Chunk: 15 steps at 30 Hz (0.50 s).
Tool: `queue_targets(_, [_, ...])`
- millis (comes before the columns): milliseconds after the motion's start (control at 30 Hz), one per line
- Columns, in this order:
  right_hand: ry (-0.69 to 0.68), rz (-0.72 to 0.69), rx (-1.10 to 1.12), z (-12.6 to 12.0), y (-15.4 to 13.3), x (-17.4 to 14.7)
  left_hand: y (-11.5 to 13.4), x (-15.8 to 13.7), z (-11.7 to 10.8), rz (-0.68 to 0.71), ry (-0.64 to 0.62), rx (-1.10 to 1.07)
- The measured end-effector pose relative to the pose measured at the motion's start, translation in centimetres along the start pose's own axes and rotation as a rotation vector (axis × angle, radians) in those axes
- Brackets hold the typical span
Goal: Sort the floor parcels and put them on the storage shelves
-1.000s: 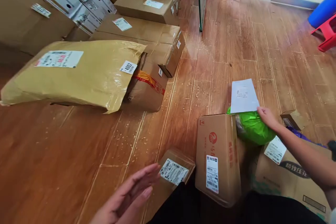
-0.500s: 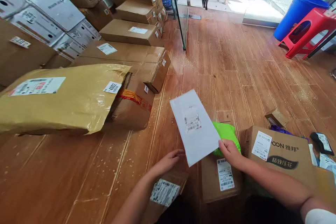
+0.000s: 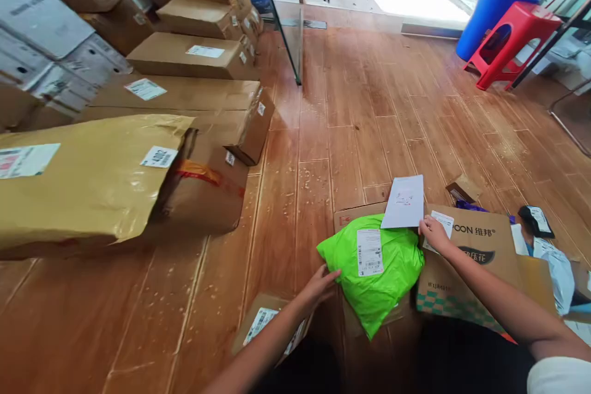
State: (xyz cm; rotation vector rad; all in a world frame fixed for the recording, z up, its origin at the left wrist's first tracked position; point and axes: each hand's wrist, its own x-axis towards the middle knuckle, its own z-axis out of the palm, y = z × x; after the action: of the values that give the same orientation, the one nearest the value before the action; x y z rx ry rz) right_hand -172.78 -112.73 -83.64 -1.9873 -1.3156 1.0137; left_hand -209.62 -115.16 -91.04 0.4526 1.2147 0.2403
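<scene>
A flat white envelope (image 3: 402,209) with a small printed label is held by its lower right corner, and my right hand (image 3: 436,235) is closed on it. It overlaps the top edge of a bright green plastic mailer bag (image 3: 392,265), which carries a white shipping label (image 3: 370,252). My left hand (image 3: 319,286) lies at the left edge of this bag, fingers stretched out and touching it, not gripping. Under the bag, mostly covered, is a brown cardboard box (image 3: 355,215). Below my left forearm lies a smaller labelled carton (image 3: 261,320).
Stacked brown cartons (image 3: 184,95) and a large yellow parcel (image 3: 87,184) line the left side. A printed carton (image 3: 480,271) stands right of the green bag, with small parcels beyond. A glass door (image 3: 290,43), red stool (image 3: 512,43) and blue bin (image 3: 494,9) are farther off.
The envelope has moved right and away from me in my right hand, uncovering the green bag. My left hand has come to the bag's edge. The view has turned right.
</scene>
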Motion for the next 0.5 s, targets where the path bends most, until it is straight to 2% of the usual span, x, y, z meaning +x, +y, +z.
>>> queue_targets(67, [-0.009, -0.018, 0.009, -2.0, 0.8, -1.3, 0.3, 0.3, -0.3, 0.001, 0.054, 0.135])
queue_targets(133, [-0.016, -0.039, 0.035, -3.9, 1.0, -3.2, 1.3, 0.3, -0.5, 0.045, 0.214, 0.337])
queue_targets(200, [-0.105, -0.131, 0.066, -5.1, 0.7, -5.2, 3.1, 0.0, -0.2, 0.263, 0.414, 0.590])
queue_targets(267, [-0.289, -0.302, 0.097, -5.5, -0.2, -6.8, 5.5, -0.6, 0.6, 0.685, 0.486, 0.867])
queue_targets(300, [-0.392, -0.401, 0.108, -5.5, -0.7, -7.2, 6.9, -0.9, 1.4, 0.917, 0.450, 1.007])
queue_targets(333, [-0.481, -0.490, 0.109, -5.4, -1.3, -7.4, 8.3, -1.2, 2.3, 1.105, 0.356, 1.147])
queue_targets(367, [-0.541, -0.563, 0.091, -5.3, -1.9, -7.4, 9.8, -1.6, 3.5, 1.235, 0.245, 1.271])
queue_targets(433, [-0.604, -0.682, -0.019, -5.0, -3.0, -6.9, 12.6, -2.2, 6.3, 1.339, 0.013, 1.473])
queue_targets(500, [-0.587, -0.772, -0.183, -4.5, -3.8, -6.4, 14.6, -2.5, 9.5, 1.242, -0.154, 1.590])
